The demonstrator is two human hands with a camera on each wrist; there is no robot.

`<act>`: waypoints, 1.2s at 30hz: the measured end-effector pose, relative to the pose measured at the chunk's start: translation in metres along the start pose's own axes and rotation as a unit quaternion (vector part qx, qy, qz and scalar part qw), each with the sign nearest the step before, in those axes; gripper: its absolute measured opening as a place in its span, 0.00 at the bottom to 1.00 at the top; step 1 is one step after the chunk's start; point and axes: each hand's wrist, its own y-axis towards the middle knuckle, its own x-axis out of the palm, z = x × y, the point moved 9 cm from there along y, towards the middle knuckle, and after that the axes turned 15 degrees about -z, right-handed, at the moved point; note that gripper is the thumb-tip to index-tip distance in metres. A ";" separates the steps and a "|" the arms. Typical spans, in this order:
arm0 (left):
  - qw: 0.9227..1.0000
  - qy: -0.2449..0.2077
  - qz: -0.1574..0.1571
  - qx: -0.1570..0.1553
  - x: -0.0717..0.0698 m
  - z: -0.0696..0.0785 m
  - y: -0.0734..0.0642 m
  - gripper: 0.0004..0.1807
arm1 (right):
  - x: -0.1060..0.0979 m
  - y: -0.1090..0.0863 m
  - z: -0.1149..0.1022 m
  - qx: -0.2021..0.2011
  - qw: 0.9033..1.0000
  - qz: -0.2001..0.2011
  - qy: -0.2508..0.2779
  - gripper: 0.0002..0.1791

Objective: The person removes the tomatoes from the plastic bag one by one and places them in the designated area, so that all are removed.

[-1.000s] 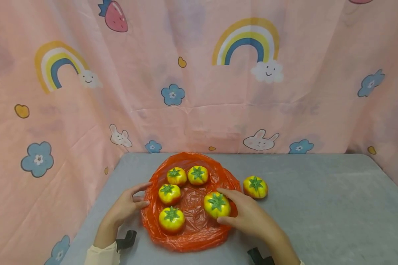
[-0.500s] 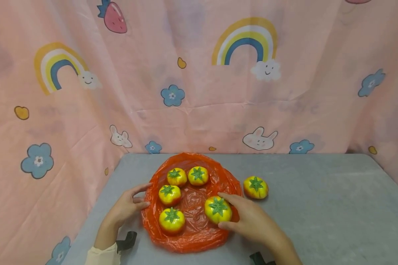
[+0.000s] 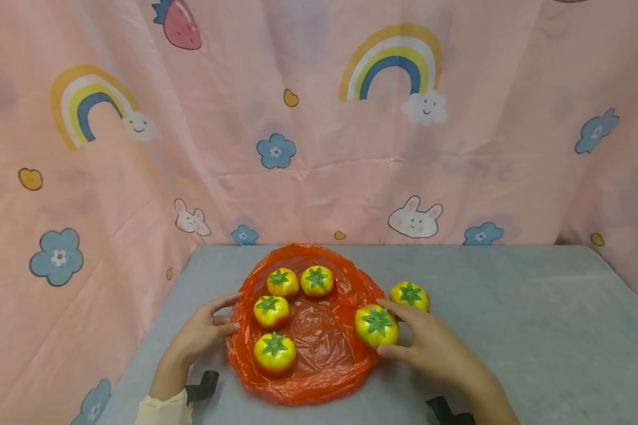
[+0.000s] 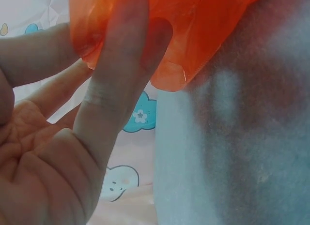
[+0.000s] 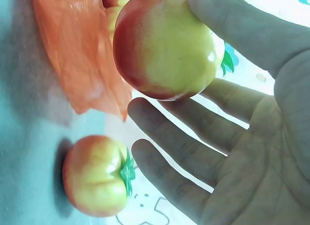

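Left hand (image 3: 201,332), fingers apart, likely steadies an orange-red plastic bag (image 3: 292,389); right hand (image 3: 433,339) clamps fingers on a round yellow-red fruit (image 3: 376,326).

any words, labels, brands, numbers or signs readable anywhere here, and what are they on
None can be read: the orange-red bag, yellow fruits and grey table show no lettering.
The pink curtain has printed pictures such as rainbows and rabbits, plus faint smudges too blurred to make out.
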 end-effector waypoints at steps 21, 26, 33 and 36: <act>1.000 0.001 0.001 -0.003 -0.002 -0.003 0.003 0.35 | -0.029 -0.007 0.026 -0.026 0.999 0.032 -0.007 0.47; 1.000 -0.003 -0.002 0.003 -0.001 -0.001 0.003 0.35 | -0.037 -0.010 0.031 -0.038 0.998 0.048 -0.015 0.46; 1.000 -0.003 -0.008 0.006 0.000 -0.002 0.003 0.35 | -0.045 -0.013 0.041 -0.038 0.997 0.060 -0.008 0.46; 1.000 -0.006 -0.015 0.018 0.001 -0.001 0.003 0.35 | -0.048 -0.015 0.048 -0.029 0.998 0.061 -0.005 0.47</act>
